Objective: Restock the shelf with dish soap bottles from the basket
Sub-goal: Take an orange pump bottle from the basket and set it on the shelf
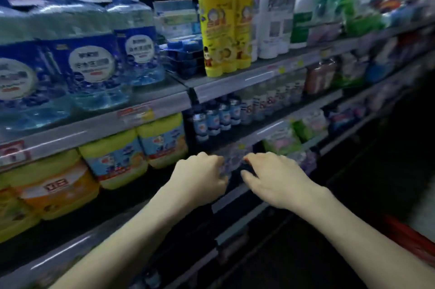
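Far below the yellow bottles (223,25), the pale bottles (231,159) between the two hands are smeared by blur, labels unreadable. The left hand (200,175) hides its fingertips behind its knuckles and the right hand (277,178) dips its fingers into shadow, so whether either grips anything cannot be told. Lower right of the yellow bottles, the red basket (409,239) is cut off by the frame edge, its contents out of sight. Left of the yellow bottles, the blue jugs (94,72) run past the edge, print illegible.
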`<action>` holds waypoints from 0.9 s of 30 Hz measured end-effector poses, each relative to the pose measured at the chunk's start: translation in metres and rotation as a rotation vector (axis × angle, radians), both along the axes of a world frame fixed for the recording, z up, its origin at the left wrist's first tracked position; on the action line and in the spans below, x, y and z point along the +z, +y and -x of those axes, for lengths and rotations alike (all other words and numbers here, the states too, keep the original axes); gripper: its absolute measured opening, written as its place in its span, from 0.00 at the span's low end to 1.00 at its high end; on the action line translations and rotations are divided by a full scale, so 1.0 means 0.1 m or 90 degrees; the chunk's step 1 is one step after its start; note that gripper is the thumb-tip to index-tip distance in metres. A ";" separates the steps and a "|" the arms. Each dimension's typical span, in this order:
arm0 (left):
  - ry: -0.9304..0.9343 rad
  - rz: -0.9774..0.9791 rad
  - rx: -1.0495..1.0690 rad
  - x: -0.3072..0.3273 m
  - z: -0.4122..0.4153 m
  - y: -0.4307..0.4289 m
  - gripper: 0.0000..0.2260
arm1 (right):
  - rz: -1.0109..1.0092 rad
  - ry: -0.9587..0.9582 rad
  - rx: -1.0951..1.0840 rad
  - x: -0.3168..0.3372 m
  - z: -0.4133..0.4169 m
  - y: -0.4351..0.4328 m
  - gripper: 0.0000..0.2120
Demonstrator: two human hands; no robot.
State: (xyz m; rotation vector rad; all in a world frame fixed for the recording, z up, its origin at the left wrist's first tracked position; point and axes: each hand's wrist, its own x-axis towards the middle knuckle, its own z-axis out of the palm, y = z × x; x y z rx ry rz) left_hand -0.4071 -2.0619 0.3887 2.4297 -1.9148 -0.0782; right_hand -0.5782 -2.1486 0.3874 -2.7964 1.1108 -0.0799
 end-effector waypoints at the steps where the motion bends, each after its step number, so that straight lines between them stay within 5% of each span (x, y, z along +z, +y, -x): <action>1: 0.005 -0.013 -0.027 -0.09 0.12 -0.16 0.15 | -0.007 -0.002 -0.030 -0.09 0.14 -0.08 0.21; 14: 0.076 -0.105 -0.279 -0.92 1.41 -1.89 0.10 | -0.081 0.054 -0.361 -0.91 1.55 -0.93 0.21; 19: 0.091 -0.171 -0.361 -1.25 1.85 -2.39 0.23 | -0.120 0.034 -0.483 -1.27 1.93 -1.08 0.21; 27: 0.066 -0.276 -0.463 -1.86 2.77 -2.91 0.23 | -0.212 0.024 -0.619 -1.93 2.78 -1.23 0.21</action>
